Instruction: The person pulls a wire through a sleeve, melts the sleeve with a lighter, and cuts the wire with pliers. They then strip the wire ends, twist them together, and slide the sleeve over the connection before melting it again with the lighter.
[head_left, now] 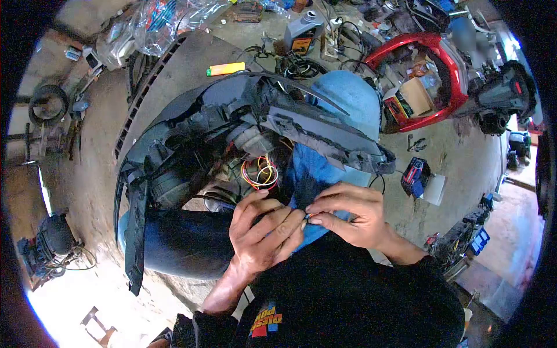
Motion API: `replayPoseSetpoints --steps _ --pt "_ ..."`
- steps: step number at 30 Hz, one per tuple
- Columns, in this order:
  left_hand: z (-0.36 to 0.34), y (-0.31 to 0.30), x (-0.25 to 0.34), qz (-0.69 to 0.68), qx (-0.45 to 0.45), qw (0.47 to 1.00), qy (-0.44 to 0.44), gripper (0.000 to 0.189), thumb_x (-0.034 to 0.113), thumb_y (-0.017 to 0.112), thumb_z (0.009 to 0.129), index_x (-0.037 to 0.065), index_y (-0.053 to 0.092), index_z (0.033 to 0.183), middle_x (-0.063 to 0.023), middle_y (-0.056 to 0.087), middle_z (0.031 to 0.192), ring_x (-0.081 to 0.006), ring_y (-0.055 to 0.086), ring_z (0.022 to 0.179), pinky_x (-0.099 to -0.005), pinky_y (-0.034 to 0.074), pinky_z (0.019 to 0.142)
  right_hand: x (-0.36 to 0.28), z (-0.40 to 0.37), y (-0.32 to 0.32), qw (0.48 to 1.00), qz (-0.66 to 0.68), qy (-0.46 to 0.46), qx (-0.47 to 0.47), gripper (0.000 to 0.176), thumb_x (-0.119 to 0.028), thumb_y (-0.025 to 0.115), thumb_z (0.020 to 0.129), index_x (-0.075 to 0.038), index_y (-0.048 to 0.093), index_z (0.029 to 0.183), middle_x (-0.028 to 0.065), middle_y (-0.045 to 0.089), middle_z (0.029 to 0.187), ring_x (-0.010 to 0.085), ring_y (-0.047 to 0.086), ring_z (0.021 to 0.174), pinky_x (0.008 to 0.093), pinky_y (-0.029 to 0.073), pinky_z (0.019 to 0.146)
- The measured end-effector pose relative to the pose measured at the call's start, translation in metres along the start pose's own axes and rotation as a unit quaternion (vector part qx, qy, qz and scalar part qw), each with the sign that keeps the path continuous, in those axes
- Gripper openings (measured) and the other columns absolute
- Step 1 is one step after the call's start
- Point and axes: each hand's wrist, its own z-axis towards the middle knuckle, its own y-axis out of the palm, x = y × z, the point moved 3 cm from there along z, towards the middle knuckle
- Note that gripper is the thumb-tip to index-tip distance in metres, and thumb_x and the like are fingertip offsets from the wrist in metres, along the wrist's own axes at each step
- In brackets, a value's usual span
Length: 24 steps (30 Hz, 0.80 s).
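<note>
Thin red, yellow and white wires (259, 173) loop out of a large curved black plastic vehicle part (197, 110) that rests across my lap. They run down to my left hand (267, 232), whose fingers are curled closed around them. Close beside it, my right hand (354, 214) pinches with thumb and forefinger at what looks like a wire end. The fingertips of both hands meet there, hiding most of it. Round housings sit on the inner side of the black part, one of them (253, 141) just above the wire loop.
A yellow-green box (226, 69) lies beyond the black part. Farther off are a grey oil bottle (303, 32), clear plastic bags (168, 23) and a red vehicle frame piece (458, 75) around a cardboard box (416, 95). A small dark blue box (415, 176) stands on the floor at right.
</note>
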Motion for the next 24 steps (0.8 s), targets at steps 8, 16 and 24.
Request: replayPoseSetpoints --steps 8,16,24 --pt "-0.027 -0.009 0.0 0.081 -0.071 0.994 0.0 0.029 0.026 0.084 0.079 0.021 0.079 0.107 0.0061 0.072 0.108 -0.0255 0.062 0.12 -0.0689 0.031 0.117 0.001 0.008 -0.01 0.99 0.038 0.123 0.064 0.027 -0.003 0.072 0.092 0.0 0.073 0.119 0.013 0.077 0.103 0.0161 0.073 0.077 0.0292 0.058 0.073" --pt "-0.071 -0.031 -0.01 0.054 0.06 0.996 -0.027 0.029 0.037 0.072 0.088 0.018 0.075 0.11 -0.0089 0.068 0.12 -0.0334 0.059 0.122 -0.0644 0.032 0.118 -0.003 0.035 0.042 0.987 -0.157 0.006 0.028 0.044 -0.009 0.078 0.084 -0.007 0.071 0.127 0.0118 0.06 0.142 0.0336 0.057 0.129 0.0434 0.045 0.109" --pt "-0.079 -0.024 -0.009 -0.262 0.399 0.87 -0.126 0.029 0.019 0.05 0.1 -0.004 0.047 0.118 -0.0183 0.05 0.107 -0.0298 0.061 0.09 -0.0528 0.056 0.093 0.001 0.036 0.054 0.978 -0.198 -0.045 0.05 0.017 -0.008 0.079 0.084 -0.003 0.072 0.099 0.0117 0.068 0.12 0.0361 0.061 0.117 0.0501 0.046 0.105"
